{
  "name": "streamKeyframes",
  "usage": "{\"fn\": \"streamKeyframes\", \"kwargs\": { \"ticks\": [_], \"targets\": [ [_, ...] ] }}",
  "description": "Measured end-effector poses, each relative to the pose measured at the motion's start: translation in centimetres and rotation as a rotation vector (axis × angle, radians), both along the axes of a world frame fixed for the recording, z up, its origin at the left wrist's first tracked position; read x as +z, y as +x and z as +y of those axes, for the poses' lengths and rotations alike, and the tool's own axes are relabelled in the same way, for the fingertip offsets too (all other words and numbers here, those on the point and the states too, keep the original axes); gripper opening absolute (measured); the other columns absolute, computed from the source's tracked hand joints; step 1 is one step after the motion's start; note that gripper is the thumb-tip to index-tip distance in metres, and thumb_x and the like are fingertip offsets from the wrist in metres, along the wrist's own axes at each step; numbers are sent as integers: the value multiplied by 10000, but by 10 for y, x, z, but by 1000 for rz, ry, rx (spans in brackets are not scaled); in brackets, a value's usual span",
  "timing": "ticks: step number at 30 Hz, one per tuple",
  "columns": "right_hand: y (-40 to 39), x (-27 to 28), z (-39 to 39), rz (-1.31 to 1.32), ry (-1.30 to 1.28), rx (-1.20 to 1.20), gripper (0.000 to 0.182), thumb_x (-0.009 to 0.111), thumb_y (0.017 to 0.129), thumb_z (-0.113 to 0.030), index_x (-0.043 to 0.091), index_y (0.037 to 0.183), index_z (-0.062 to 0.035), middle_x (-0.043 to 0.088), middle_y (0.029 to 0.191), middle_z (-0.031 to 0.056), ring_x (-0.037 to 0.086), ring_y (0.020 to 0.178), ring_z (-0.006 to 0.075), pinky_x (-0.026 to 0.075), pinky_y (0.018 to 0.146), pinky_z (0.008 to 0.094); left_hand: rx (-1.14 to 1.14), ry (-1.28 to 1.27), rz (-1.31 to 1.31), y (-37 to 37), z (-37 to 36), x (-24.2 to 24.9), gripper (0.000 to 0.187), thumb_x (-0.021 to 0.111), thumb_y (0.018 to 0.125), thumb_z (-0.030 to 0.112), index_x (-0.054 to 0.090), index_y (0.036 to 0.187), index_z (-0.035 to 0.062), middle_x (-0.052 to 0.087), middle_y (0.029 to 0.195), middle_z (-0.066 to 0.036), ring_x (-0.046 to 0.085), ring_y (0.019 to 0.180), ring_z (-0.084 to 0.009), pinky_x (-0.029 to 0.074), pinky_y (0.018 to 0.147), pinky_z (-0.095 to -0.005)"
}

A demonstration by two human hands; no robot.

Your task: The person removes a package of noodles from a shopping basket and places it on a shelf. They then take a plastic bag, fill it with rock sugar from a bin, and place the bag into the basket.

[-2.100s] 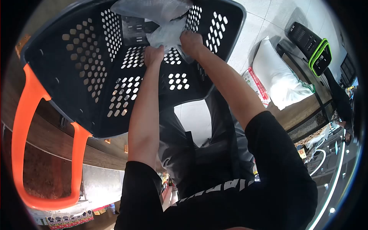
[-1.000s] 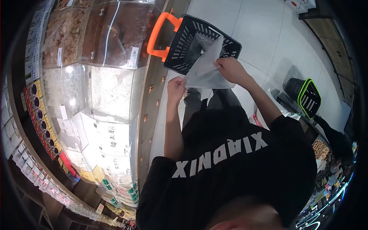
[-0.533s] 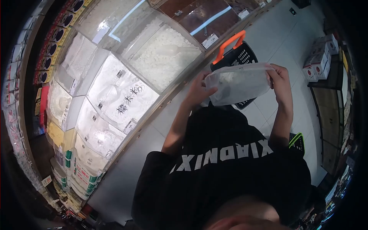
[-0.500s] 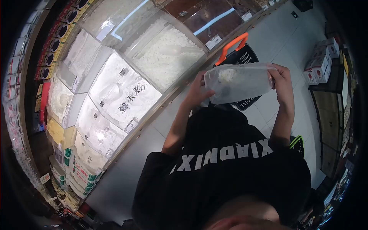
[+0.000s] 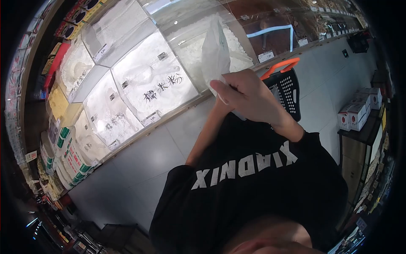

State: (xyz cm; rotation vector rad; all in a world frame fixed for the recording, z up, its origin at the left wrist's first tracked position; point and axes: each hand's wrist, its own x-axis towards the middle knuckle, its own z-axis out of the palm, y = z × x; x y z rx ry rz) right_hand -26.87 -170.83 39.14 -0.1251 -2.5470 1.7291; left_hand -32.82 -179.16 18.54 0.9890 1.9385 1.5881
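Note:
A translucent plastic bag point(image 5: 215, 48) stands narrow and upright in front of my chest, over the edge of the bins. My right hand point(image 5: 247, 91) is closed around the lower end of the bag, its thumb pointing left. Just below and behind it is my left hand point(image 5: 220, 103), whose fingers are hidden by the right hand and the bag. Behind the bag lies an open-looking bin of white lumpy food point(image 5: 190, 53). Left of that, a clear-lidded bin point(image 5: 150, 80) holds white powder and carries handwritten characters.
A black shopping basket point(image 5: 289, 95) with an orange handle point(image 5: 281, 67) is at the right of my hands. More powder bins and packaged bags point(image 5: 69, 158) line the left. White boxes point(image 5: 359, 112) sit on a shelf at right, across the tiled floor point(image 5: 160, 146).
The bag was stretched sideways between both hands and now stands gathered and upright. My right hand has moved left to meet my left hand. The view has shifted, showing the basket further right.

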Motion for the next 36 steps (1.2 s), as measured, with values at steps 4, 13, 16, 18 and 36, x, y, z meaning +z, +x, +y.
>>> {"fn": "streamKeyframes", "kwargs": {
  "ticks": [4,13,16,18,36],
  "targets": [
    [-34,-26,-13,28,-70,142,431,552,1018,-272,548,694,11,528,572,26,476,518,99,374,506,293,468,5,-325,-23,-1,-3,551,700,890,487,620,1113,-10,632,1056,-118,605,1016,-254,478,889,-366],
    [-65,-91,190,5,-587,23,410,458,1035,-375,618,938,-11,625,834,62,620,701,119,491,626,255,512,74,-291,-43,28,52,359,520,1051,291,609,1206,-20,640,1147,-101,582,1092,-182,451,962,-315],
    [-82,-165,234,-208,-657,-127,429,461,1029,-406,618,1132,-20,640,1070,89,611,971,169,499,832,324,473,248,-418,-44,58,91,326,542,1041,224,589,1248,-24,626,1192,-92,568,1113,-176,443,980,-333],
    [-87,-207,239,-380,-767,-209,435,471,1025,-405,612,1194,-29,632,1152,94,590,1079,182,488,919,353,464,371,-567,-44,82,106,321,543,1040,211,583,1263,-17,627,1179,-89,568,1108,-167,442,980,-331],
    [-80,-262,224,-496,-1022,169,496,509,1000,-450,568,1274,-41,597,1246,114,550,1173,217,456,991,376,538,-305,-1017,-133,104,-111,354,636,912,112,557,1144,-144,676,979,-200,713,868,-289,615,694,-385]
  ]
}}
